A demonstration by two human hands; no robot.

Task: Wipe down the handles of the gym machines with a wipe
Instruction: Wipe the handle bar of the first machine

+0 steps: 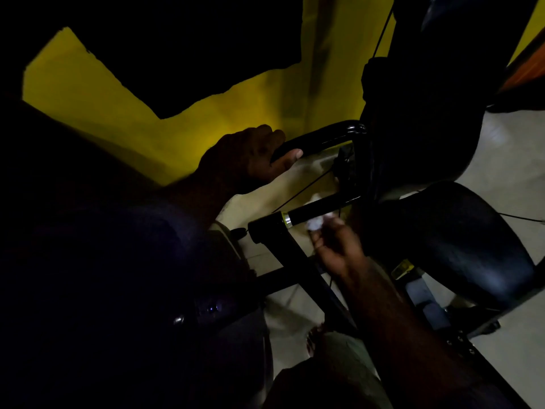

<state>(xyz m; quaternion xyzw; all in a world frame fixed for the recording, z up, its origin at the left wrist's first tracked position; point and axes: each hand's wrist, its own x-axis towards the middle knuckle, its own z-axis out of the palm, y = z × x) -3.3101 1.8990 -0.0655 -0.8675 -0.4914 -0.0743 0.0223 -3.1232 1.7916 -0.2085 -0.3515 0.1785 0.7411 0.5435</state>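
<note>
The scene is dim. A black curved handle bar (327, 136) of a gym machine runs up to the right, and my left hand (250, 157) grips its near end, thumb under the bar. Below it lies a second black handle (312, 212) with a metal ring near its end. My right hand (336, 246) pinches a small white wipe (317, 223) against the underside of this lower handle. The hand and wipe are blurred.
Black padded seat (460, 240) at right, a dark back pad (424, 119) above it. Yellow wall (97, 95) behind. Black frame bars (306, 278) cross the pale tiled floor (507, 160). A thin cable (303, 188) runs between the handles. My legs are at the bottom.
</note>
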